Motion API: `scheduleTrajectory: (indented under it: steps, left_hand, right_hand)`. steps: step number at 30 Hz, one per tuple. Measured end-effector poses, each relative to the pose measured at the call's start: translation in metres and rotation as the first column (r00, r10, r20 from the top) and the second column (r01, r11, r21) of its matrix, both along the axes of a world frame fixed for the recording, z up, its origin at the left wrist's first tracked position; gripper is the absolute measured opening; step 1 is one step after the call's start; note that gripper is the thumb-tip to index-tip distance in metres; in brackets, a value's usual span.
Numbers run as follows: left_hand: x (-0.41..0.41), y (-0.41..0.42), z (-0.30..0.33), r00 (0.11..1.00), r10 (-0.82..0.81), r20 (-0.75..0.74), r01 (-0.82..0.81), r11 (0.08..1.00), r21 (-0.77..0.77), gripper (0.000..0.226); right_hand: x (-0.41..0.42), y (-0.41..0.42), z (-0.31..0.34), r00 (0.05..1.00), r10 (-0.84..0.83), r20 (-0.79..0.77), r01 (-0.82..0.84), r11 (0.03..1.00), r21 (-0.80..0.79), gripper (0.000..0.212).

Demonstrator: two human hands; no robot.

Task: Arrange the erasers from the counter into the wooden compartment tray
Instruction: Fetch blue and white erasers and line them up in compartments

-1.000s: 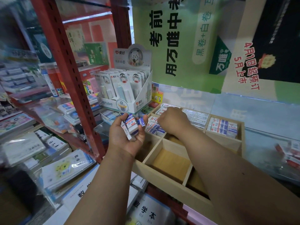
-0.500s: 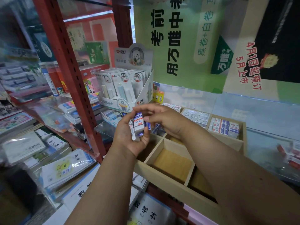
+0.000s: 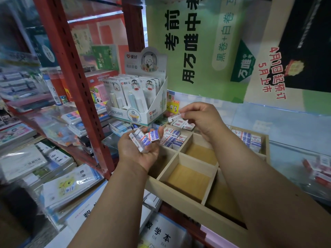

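Note:
My left hand (image 3: 138,153) is palm up beside the wooden compartment tray (image 3: 180,199), cupping a small stack of white-and-blue erasers (image 3: 144,138). My right hand (image 3: 200,117) hovers over the tray's far cells and pinches a single eraser (image 3: 174,117) between thumb and fingers. Boxed erasers fill the far left cell (image 3: 172,138), the back cell (image 3: 182,124) and the far right cell (image 3: 249,137). The near cells show bare wood.
A white cardboard display box of carded items (image 3: 138,102) stands just behind my left hand. A red metal shelf post (image 3: 80,86) rises at the left, with stacked books and notebooks (image 3: 59,185) below. More red-and-white boxes (image 3: 320,169) lie on the counter at far right.
My right hand has taken one eraser from the stack in my left hand and lifted it up and to the right, over the tray's far cells. My left hand stayed in place.

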State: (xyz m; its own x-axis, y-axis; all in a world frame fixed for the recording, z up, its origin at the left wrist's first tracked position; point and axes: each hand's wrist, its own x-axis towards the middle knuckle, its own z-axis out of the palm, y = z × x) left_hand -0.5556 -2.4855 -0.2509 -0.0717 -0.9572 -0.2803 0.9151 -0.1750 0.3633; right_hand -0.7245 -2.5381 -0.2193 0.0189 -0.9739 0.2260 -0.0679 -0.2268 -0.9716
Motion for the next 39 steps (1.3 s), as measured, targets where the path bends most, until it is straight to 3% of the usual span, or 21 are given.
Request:
scheduleTrajectory:
  steps: [3,7,15,20,22,23,25,26,29,32,35,37,39]
  left_hand:
    - [0.0,0.001,0.0,0.998,0.04,-0.05,-0.041,0.999,-0.006,0.035]
    - [0.001,0.006,-0.002,0.996,0.071,-0.058,-0.073,0.997,-0.032,0.033]
    - [0.0,0.007,-0.002,0.997,0.083,0.002,-0.083,0.996,-0.044,0.032]
    - [0.002,0.002,-0.002,0.999,0.025,0.031,-0.023,0.997,-0.072,0.044]
    - [0.002,0.0,-0.003,0.997,-0.004,0.075,0.01,0.996,-0.084,0.048]
    - [0.001,-0.001,-0.003,0.995,-0.013,0.097,0.021,0.996,-0.089,0.046]
    - [-0.001,0.0,-0.001,0.99,-0.035,0.139,0.049,0.994,-0.097,0.039]
    - [-0.003,0.002,0.001,0.985,-0.057,0.162,0.074,0.992,-0.101,0.035]
    - [-0.007,0.005,0.006,0.96,-0.137,0.243,0.17,0.978,-0.119,0.029]
    - [-0.011,0.004,0.007,0.942,-0.18,0.281,0.224,0.966,-0.131,0.029]
    - [-0.008,0.0,0.004,0.95,-0.202,0.239,0.233,0.966,-0.109,0.036]
    - [-0.004,-0.001,0.001,0.967,-0.176,0.185,0.191,0.979,-0.065,0.034]
    - [-0.001,0.001,-0.001,0.991,-0.093,0.1,0.096,0.995,-0.027,0.02]
  right_hand:
    - [0.006,0.003,-0.003,0.976,-0.008,-0.217,0.028,0.996,0.089,0.019]
    - [0.013,0.005,-0.01,0.844,0.011,-0.536,0.03,0.997,0.068,0.015]
    - [0.022,0.002,-0.022,0.619,0.012,-0.785,-0.037,0.999,-0.015,0.012]
    - [0.024,-0.002,-0.026,0.557,-0.018,-0.831,-0.058,0.997,-0.06,0.013]
    - [0.023,-0.002,-0.026,0.628,-0.058,-0.776,-0.051,0.992,-0.116,0.011]
    - [0.023,-0.001,-0.024,0.714,-0.06,-0.698,-0.047,0.99,-0.132,0.011]
    - [0.024,0.003,-0.018,0.9,0.047,-0.432,-0.095,0.991,-0.089,0.009]
    - [0.026,0.006,-0.014,0.943,0.145,-0.299,-0.166,0.985,-0.045,0.011]
    - [0.031,0.013,-0.008,0.902,0.41,-0.135,-0.407,0.912,0.045,0.023]
    - [0.033,0.016,-0.01,0.853,0.512,-0.099,-0.507,0.859,0.074,0.024]
    - [0.034,0.013,-0.011,0.887,0.461,-0.019,-0.461,0.887,0.013,0.024]
    - [0.032,0.009,-0.009,0.944,0.304,0.13,-0.303,0.953,-0.031,0.021]
    - [0.026,0.005,-0.006,0.977,0.111,0.185,-0.107,0.994,-0.028,0.02]
